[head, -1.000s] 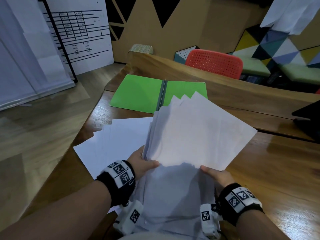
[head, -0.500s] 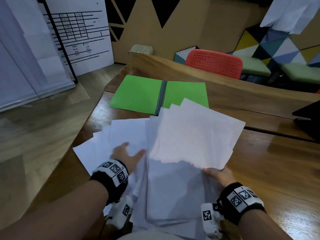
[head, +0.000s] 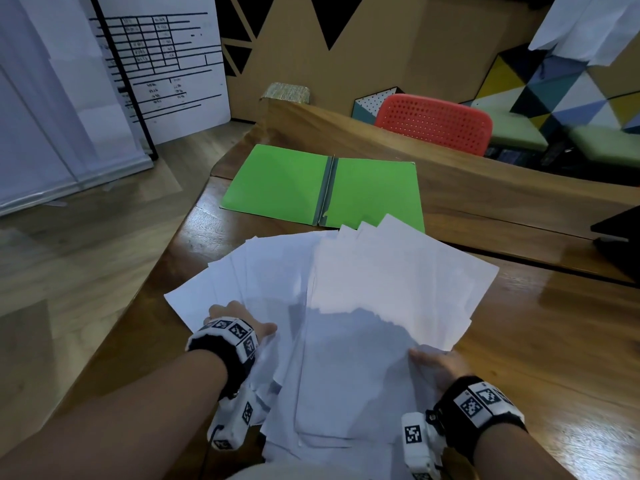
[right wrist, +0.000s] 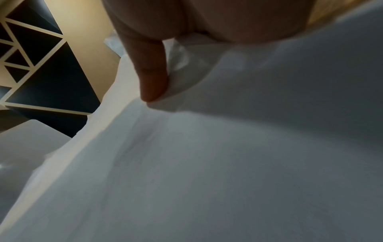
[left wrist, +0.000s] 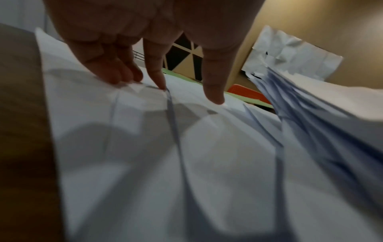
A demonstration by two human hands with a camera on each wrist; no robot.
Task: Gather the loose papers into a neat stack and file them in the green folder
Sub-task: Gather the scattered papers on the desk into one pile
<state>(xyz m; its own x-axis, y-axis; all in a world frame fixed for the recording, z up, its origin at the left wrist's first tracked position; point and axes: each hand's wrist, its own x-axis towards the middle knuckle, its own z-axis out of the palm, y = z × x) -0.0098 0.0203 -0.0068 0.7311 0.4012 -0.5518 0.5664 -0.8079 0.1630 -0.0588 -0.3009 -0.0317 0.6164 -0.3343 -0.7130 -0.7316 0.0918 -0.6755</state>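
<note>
The green folder [head: 322, 188] lies open and flat at the far side of the wooden table [head: 554, 341]. Several loose white sheets [head: 249, 282] are fanned out on the table's left part. My left hand [head: 239, 320] rests on them with straight fingers, and in the left wrist view its fingertips [left wrist: 159, 85] press the loose sheets [left wrist: 145, 147]. My right hand [head: 436, 365] pinches the near corner of a fanned bundle of papers [head: 391, 282] held tilted up off the table. The right wrist view shows the thumb [right wrist: 153, 81] pressed on that bundle [right wrist: 228, 163].
More sheets lie under the bundle, near my body [head: 329, 410]. The table's left edge [head: 166, 278] runs close beside the fanned sheets. A raised wooden ledge [head: 485, 188] stands behind the folder, a red chair [head: 433, 123] beyond it. A dark object [head: 620, 237] sits at the right edge.
My left hand let go of the bundle and moved left and down onto the loose sheets on the table. The right hand alone lowered the bundle somewhat.
</note>
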